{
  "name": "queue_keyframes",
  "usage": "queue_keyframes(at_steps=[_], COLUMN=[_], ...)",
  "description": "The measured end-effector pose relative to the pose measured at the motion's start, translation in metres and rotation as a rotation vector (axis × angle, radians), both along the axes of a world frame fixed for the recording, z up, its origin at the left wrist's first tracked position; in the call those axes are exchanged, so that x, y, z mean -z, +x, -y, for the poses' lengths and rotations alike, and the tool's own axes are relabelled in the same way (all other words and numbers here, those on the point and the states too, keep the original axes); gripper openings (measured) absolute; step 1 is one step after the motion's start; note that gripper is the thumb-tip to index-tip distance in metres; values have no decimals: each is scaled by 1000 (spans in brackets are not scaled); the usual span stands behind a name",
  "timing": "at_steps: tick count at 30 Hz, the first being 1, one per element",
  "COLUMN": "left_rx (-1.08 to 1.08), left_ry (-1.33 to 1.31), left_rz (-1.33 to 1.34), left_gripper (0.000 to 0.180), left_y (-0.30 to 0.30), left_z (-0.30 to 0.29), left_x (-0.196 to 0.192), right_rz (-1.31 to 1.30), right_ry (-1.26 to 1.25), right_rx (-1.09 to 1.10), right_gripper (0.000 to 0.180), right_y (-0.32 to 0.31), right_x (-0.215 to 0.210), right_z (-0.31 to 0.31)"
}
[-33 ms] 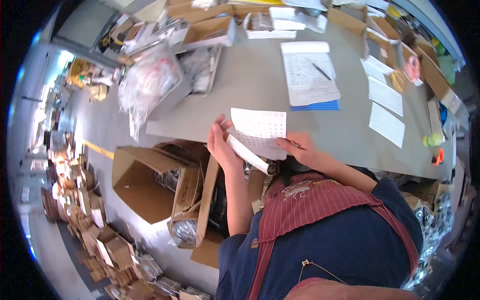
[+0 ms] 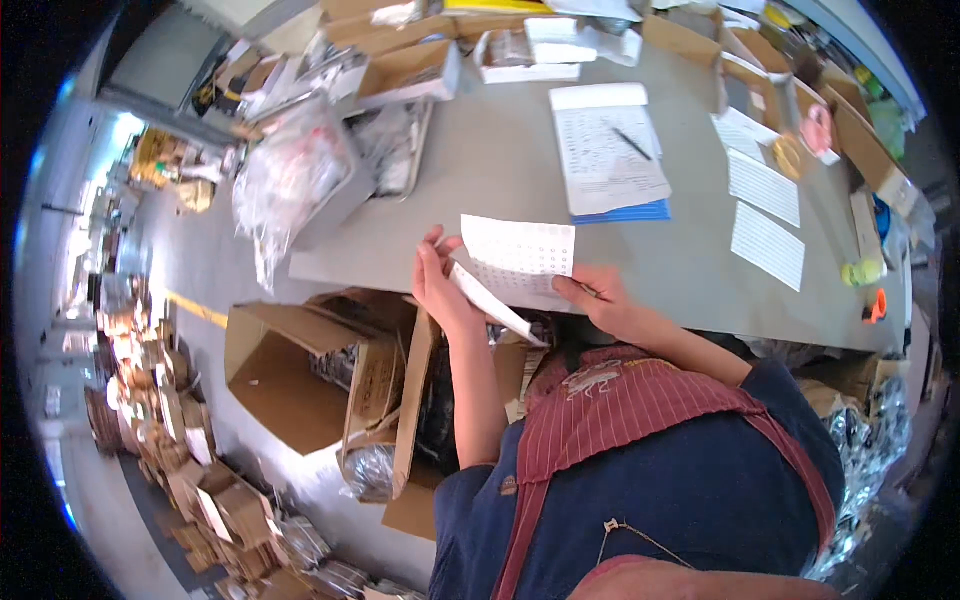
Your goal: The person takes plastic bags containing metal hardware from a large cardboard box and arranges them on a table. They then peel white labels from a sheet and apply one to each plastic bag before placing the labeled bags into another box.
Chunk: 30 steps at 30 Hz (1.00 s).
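Note:
A white sheet printed with rows of small round marks is held between my two hands, above the near edge of the table. It looks like a sticker sheet. Its lower left part curls over into a narrow white strip. My left hand is closed at that left side, thumb and fingers bent around the curled edge. On the right, my right hand pinches the sheet's lower right edge, thumb on top. Farther off on the table, a pad of written papers lies with a dark pen on it.
Bags fill a bin at the table's left. Open boxes line the far side. Printed sheets, a tape roll and an orange-handled tool lie right. Cardboard cartons stand below the table's left front.
The view has shifted slightly, so the table items sit a little farther left. The sheet's lower part has tilted and shows less; both hands keep their hold.

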<state>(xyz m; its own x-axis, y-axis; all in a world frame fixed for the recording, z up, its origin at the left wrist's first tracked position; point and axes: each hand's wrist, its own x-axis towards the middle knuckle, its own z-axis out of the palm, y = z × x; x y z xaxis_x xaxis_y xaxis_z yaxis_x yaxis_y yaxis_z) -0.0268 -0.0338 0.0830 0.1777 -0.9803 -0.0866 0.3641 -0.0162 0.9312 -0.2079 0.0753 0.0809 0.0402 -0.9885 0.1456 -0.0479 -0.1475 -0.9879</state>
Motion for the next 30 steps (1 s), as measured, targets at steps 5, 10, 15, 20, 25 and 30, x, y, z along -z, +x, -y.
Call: queue_keyframes(at_steps=[5,10,15,20,25,30], left_rx=[27,77,265,632,1027,934], left_ry=[-45,-114,-120,-232,-178,-294], left_rz=[-111,-151,-20,228,395,444], left_gripper=[29,27,28,43,64,59], left_y=[-100,-162,-181,-175,-192,-189], left_z=[17,17,16,13,-8,3], left_x=[-1,20,18,-5,-27,3], right_rz=[106,-137,-81,553,568,607], right_ry=[-141,-195,161,-63,-49,25], right_rx=[229,402,496,545,543,474], right_gripper=[31,30,29,25,23,24], right_y=[-40,-63,-107,-143,-161,-168], right_x=[-3,2,6,22,44,58], right_z=[-31,-34,-32,-39,-38,-33])
